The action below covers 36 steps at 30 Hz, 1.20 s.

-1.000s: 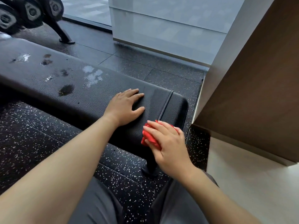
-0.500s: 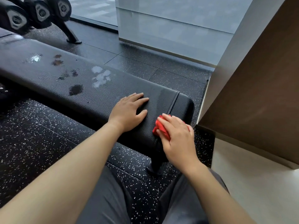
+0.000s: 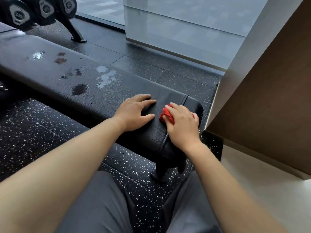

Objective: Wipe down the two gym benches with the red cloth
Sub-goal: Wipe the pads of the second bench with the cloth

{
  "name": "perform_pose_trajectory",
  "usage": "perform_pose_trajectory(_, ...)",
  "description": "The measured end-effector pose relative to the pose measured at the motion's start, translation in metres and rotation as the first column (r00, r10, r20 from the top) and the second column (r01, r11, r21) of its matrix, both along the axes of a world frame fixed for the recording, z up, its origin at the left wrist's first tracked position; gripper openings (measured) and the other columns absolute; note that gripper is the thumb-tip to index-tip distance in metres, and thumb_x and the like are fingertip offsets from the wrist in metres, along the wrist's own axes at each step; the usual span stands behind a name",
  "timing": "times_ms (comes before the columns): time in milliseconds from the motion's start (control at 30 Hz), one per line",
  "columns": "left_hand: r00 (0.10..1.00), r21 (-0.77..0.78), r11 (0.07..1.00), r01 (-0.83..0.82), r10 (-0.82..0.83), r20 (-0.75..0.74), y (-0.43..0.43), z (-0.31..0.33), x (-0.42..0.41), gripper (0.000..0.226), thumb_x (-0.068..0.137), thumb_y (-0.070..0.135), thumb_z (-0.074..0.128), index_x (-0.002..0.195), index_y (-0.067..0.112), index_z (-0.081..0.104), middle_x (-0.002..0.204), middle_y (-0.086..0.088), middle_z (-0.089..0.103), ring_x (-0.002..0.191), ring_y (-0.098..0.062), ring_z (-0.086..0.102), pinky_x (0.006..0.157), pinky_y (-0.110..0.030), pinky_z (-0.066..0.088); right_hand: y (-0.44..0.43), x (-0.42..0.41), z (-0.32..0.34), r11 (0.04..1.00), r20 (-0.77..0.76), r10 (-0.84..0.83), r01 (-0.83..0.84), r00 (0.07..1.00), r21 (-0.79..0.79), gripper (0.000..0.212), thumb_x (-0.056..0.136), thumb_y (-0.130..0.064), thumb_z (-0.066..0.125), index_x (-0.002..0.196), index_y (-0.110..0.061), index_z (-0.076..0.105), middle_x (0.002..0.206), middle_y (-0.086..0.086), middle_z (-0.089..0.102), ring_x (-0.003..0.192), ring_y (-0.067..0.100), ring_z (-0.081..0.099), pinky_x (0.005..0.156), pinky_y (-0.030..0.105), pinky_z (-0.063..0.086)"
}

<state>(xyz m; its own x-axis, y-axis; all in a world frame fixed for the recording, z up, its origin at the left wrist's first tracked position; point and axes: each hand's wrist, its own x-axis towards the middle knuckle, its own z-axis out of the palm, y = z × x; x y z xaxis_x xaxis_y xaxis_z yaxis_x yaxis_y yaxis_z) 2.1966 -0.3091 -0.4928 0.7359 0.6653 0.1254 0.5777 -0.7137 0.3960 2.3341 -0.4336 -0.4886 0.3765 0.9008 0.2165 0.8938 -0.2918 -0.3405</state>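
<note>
Right hand [image 3: 182, 125] holds the red cloth [image 3: 165, 114] bunched under it; fingers [image 3: 175, 108] curled over the wad and pressing it onto the top of the gym bench [image 3: 67, 76], near the bench's right end; only a small crumpled bit of red shows past the fingertips and thumb, the rest is hidden under the palm; cloth looks thin, bright red and plain, with no print visible.

Left hand [image 3: 134, 113] lies flat on the bench top just left of the cloth; fingers straight and slightly spread, thumb out, holding nothing; small gap between thumb tip and cloth.

Bench pad is black with a pebbled leather-like grain; it runs from the far left to the right end by the hands; a stitched seam [image 3: 185, 100] crosses the pad just beyond the right hand. Shiny wet patches [image 3: 106, 76] sit mid-pad, well left of both hands; a dark blot [image 3: 80, 89] and smaller brownish spots [image 3: 61, 60] lie further left; another glossy spot [image 3: 37, 55] is near the far end. Pad around the hands looks matte. A black bench foot [image 3: 161, 174] stands on the floor under the right end.

Another black padded surface [image 3: 8, 32] at the far left edge; cannot tell whether it is a second bench.

Floor [image 3: 33, 132] is black rubber with white flecks; dumbbells [image 3: 18, 14] sit on a rack at top left; a glass panel [image 3: 185, 31] stands behind the bench; a brown wall panel [image 3: 269, 98] is on the right; grey trousers [image 3: 101, 207] at the bottom.
</note>
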Motion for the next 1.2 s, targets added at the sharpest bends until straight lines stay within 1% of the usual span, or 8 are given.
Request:
perform_pose_trajectory(100, 0.996, 0.06, 0.997, 0.055, -0.05, -0.077, 0.01, 0.001, -0.011, 0.061, 0.083, 0.055, 0.038, 0.139, 0.033, 0.043, 0.151, 0.003, 0.033, 0.14, -0.016, 0.027, 0.116, -0.031, 0.019, -0.024, -0.014, -0.002, 0.997, -0.013, 0.066, -0.065, 0.998, 0.049, 0.043, 0.09, -0.043, 0.044, 0.13, -0.03, 0.053, 0.142, -0.009, 0.045, 0.133, 0.016, 0.035, 0.103, 0.034, 0.015)
perform_pose_trajectory(167, 0.996, 0.097, 0.995, 0.007, 0.002, -0.095, 0.018, -0.001, -0.022, 0.065, 0.08, 0.057, 0.031, 0.14, 0.034, 0.04, 0.152, 0.002, 0.031, 0.141, -0.018, 0.024, 0.117, -0.033, 0.017, -0.024, -0.016, -0.001, 0.995, -0.032, 0.084, -0.082, 0.996, 0.054, 0.043, 0.089, -0.044, 0.043, 0.128, -0.03, 0.054, 0.141, -0.01, 0.047, 0.133, 0.016, 0.037, 0.103, 0.035, 0.015)
perform_pose_trajectory(367, 0.994, 0.148, 0.987, -0.062, 0.074, -0.078, 0.023, -0.007, -0.025, 0.073, 0.074, 0.066, 0.018, 0.139, 0.041, 0.038, 0.151, 0.007, 0.032, 0.14, -0.014, 0.027, 0.115, -0.035, 0.021, 0.036, 0.006, 0.005, 0.998, -0.012, 0.051, -0.051, 0.999, -0.028, 0.038, 0.094, -0.039, 0.046, 0.131, -0.032, 0.05, 0.143, -0.011, 0.042, 0.135, 0.014, 0.031, 0.108, 0.04, 0.016)
perform_pose_trajectory(567, 0.992, 0.162, 0.984, -0.07, 0.085, -0.089, 0.023, -0.01, -0.027, 0.069, 0.078, 0.063, 0.019, 0.14, 0.041, 0.036, 0.152, 0.008, 0.03, 0.14, -0.014, 0.025, 0.116, -0.035, 0.02, 0.085, 0.016, 0.009, 0.995, 0.052, 0.021, -0.016, 0.998, -0.098, 0.035, 0.096, -0.038, 0.041, 0.128, -0.031, 0.05, 0.14, -0.009, 0.044, 0.13, 0.016, 0.036, 0.105, 0.043, 0.021)
perform_pose_trajectory(700, 0.993, 0.172, 0.983, -0.057, 0.073, -0.087, 0.021, -0.011, -0.028, 0.074, 0.075, 0.065, 0.013, 0.142, 0.039, 0.033, 0.153, 0.006, 0.028, 0.142, -0.015, 0.023, 0.117, -0.033, 0.016, 0.051, 0.003, 0.01, 0.99, 0.056, 0.08, -0.073, 0.995, -0.125, 0.043, 0.096, -0.039, 0.042, 0.138, -0.031, 0.04, 0.149, -0.01, 0.034, 0.137, 0.016, 0.027, 0.108, 0.04, 0.015)
perform_pose_trajectory(867, 0.994, 0.157, 0.986, -0.062, 0.076, -0.082, 0.02, -0.009, -0.028, 0.076, 0.074, 0.065, 0.013, 0.142, 0.039, 0.034, 0.153, 0.007, 0.027, 0.142, -0.015, 0.021, 0.117, -0.032, 0.014, 0.017, -0.017, 0.004, 0.989, 0.039, 0.141, -0.139, 0.989, -0.043, 0.041, 0.094, -0.038, 0.047, 0.135, -0.032, 0.046, 0.147, -0.009, 0.038, 0.137, 0.017, 0.03, 0.105, 0.04, 0.017)
perform_pose_trajectory(1033, 0.996, 0.132, 0.987, -0.088, 0.091, -0.017, 0.019, -0.007, -0.028, 0.066, 0.077, 0.06, 0.027, 0.136, 0.038, 0.044, 0.15, 0.008, 0.035, 0.14, -0.014, 0.027, 0.114, -0.03, 0.018, 0.064, -0.002, 0.009, 0.992, 0.024, 0.106, -0.104, 0.994, -0.078, 0.04, 0.095, -0.038, 0.044, 0.134, -0.03, 0.047, 0.145, -0.008, 0.04, 0.135, 0.017, 0.031, 0.107, 0.042, 0.018)
perform_pose_trajectory(1200, 0.995, 0.131, 0.987, -0.095, 0.093, 0.026, 0.02, -0.006, -0.029, 0.067, 0.073, 0.06, 0.026, 0.133, 0.039, 0.048, 0.147, 0.008, 0.04, 0.137, -0.014, 0.033, 0.113, -0.029, 0.021, 0.124, 0.018, 0.011, 0.992, 0.008, 0.044, -0.043, 0.999, -0.119, 0.038, 0.096, -0.039, 0.04, 0.133, -0.031, 0.046, 0.143, -0.005, 0.042, 0.131, 0.021, 0.035, 0.106, 0.045, 0.023)
